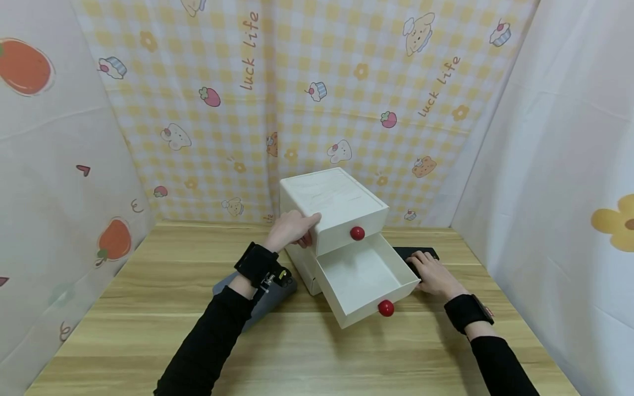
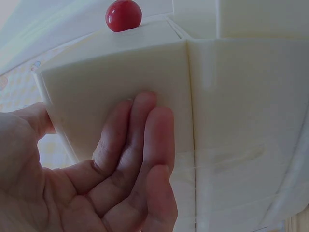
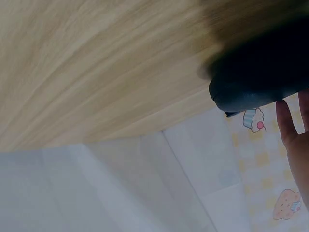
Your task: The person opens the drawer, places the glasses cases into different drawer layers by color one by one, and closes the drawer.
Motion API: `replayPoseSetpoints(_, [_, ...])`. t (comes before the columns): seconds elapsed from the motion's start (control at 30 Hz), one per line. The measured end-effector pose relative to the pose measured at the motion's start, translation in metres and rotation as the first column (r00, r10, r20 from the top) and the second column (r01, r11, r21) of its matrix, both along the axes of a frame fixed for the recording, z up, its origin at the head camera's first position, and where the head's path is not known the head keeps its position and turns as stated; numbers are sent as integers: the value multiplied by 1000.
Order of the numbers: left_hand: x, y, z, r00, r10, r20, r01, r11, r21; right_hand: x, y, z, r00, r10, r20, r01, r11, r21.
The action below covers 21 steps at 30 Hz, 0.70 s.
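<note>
A white two-drawer cabinet (image 1: 333,193) stands on the table, turned at an angle. Its upper drawer, with a red knob (image 1: 357,234), is pushed in. The lower drawer (image 1: 366,275) is pulled far out, its own red knob (image 1: 386,308) at the front. My left hand (image 1: 293,226) rests on the cabinet's upper left edge, thumb side over the top; its loosely extended fingers (image 2: 158,137) lie along the side wall. Behind the lower drawer, my right hand (image 1: 432,274) holds a black, round-edged case (image 3: 260,72), a fingertip on its rim. The drawer hides part of this case.
A blue-grey flat item (image 1: 267,309) lies under my left forearm, left of the cabinet. The wooden table (image 1: 168,330) ends at a yellow checked curtain (image 1: 223,154) behind and white curtains (image 1: 555,165) on both sides.
</note>
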<state>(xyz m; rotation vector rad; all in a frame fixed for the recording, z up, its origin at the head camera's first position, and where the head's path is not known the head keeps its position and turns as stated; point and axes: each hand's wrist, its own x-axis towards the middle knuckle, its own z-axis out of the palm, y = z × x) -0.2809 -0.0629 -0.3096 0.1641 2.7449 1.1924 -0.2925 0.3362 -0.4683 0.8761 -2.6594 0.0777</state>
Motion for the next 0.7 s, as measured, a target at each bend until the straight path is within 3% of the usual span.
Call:
replayPoseSetpoints(0.27, [-1,1,-1,1000,-5,7,5,1000,-2,0,3,-8,999,-38,16,38,999,-31])
replayPoseSetpoints(0.43, [-1,2,1,1000,-2,7,2,1000,-14,-2,2,-11,994,-25,107,37,992,-117])
replayPoseSetpoints(0.6, [-1,0,2,1000,4,19,-4,1000,-11,-4,2,-10,995,45,86,-30,986,-166])
replayPoseSetpoints(0.7, [-1,-1,2,1000,5,23,-5,1000,-4,-3,2,2,996,62,68,-48,981,-189])
